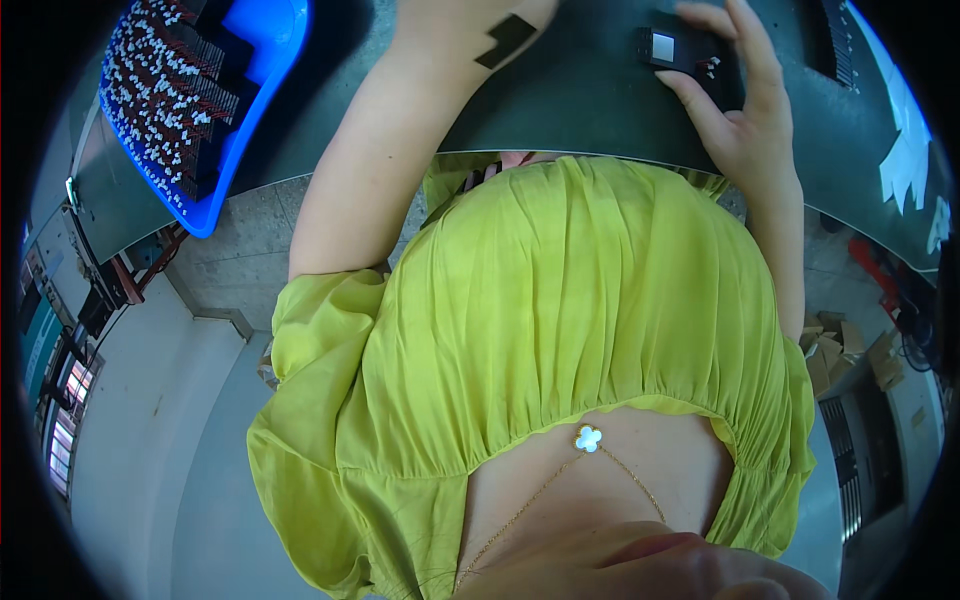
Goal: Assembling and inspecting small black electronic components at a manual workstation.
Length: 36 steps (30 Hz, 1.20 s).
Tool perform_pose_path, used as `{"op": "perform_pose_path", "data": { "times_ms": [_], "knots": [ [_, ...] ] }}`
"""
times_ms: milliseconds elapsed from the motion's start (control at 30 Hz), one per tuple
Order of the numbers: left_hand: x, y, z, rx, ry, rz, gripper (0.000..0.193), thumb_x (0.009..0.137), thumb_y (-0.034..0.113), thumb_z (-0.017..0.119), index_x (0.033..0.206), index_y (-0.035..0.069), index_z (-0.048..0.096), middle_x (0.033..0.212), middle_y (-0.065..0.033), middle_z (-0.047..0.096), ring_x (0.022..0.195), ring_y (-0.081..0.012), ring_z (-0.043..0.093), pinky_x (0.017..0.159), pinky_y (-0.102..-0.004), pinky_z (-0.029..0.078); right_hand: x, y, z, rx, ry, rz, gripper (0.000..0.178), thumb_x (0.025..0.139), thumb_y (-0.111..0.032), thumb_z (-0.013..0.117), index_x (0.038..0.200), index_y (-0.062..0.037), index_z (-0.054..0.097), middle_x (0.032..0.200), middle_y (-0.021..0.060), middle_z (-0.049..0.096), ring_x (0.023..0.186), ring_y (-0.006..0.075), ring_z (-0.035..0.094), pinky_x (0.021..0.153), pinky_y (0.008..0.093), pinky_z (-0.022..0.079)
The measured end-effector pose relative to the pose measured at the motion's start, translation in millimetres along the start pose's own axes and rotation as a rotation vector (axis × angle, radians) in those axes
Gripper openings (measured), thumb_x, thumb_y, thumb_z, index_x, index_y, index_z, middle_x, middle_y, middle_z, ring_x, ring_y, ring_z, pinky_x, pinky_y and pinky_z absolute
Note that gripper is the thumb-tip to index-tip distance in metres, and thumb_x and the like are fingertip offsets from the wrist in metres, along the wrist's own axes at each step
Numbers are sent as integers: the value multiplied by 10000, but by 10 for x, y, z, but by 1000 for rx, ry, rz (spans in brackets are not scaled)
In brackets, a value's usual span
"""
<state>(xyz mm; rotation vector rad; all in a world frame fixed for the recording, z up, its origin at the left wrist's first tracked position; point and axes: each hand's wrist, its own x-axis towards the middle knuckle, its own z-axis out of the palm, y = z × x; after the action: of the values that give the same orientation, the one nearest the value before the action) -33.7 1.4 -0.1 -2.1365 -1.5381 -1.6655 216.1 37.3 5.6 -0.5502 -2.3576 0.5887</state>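
A small black rectangular part (657, 48) with a light square on top lies on the dark green table. Short reddish wires with white connector ends (711, 67) show beside it. My right hand (745, 105) arches over that spot, thumb and fingers apart. Its thumb tip is at the part's near edge; whether it touches cannot be made out. My left hand (470, 22) reaches past the top edge of the view, so its fingers are hidden. A black angular patch (508, 40) sits on the skin near that wrist.
At the far left, a blue plastic tray (232, 150) holds many dark parts with red wires and white connectors (160, 90). White sheets (905, 150) lie along the right side of the table (600, 120). A dark ribbed strip (835, 45) stands near them. Cardboard boxes (830, 350) are below right.
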Motion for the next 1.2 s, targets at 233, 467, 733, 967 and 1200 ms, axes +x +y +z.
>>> {"op": "perform_pose_path", "data": {
  "times_ms": [233, 467, 733, 967, 1200],
  "knots": [
    [-101, 139, 120, 57, -506, 40, 506, 765, 369, 857, 1155, 87, 699, 1157, -156, 686, 1182, -366, 613, 1214, -620, 255, -141, 100, 15, 188, 187, 62, 600, 813, 90, 742, 1366, 26, 518, 1247, 172, 578, 1087, 253, 605, 994, 353, 476],
    [-91, 156, 107, 77, -633, -24, 387, 761, 303, 859, 1057, 122, 688, 979, -134, 660, 1077, -348, 629, 1209, -624, 278, 11, -63, -195, 735, 153, 727, 103, 924, 50, 693, 959, -13, 620, 1041, 58, 644, 921, 76, 595, 815, 218, 478],
    [-58, 184, 189, 108, -600, 64, 378, 765, 282, 856, 1064, 120, 688, 944, -124, 652, 1049, -338, 635, 1207, -624, 286, 201, -143, -331, 674, -7, 889, 98, 924, 38, 715, 960, -7, 635, 864, -8, 660, 747, 27, 591, 674, 165, 471],
    [-98, 153, 140, 119, -626, 21, 386, 766, 273, 857, 1078, 118, 692, 931, -123, 649, 1036, -331, 636, 1206, -618, 290, 159, -76, -188, 631, 15, 811, 83, 917, 43, 715, 940, -1, 649, 852, -13, 659, 741, 30, 591, 669, 165, 469],
    [-49, 174, 162, 116, -659, 43, 385, 764, 263, 856, 1080, 112, 697, 927, -125, 646, 1022, -329, 640, 1201, -617, 296, 234, -19, -372, 715, -65, 654, 64, 922, 20, 711, 946, 15, 652, 1042, 39, 621, 927, 82, 570, 825, 223, 458]
  ]
}}
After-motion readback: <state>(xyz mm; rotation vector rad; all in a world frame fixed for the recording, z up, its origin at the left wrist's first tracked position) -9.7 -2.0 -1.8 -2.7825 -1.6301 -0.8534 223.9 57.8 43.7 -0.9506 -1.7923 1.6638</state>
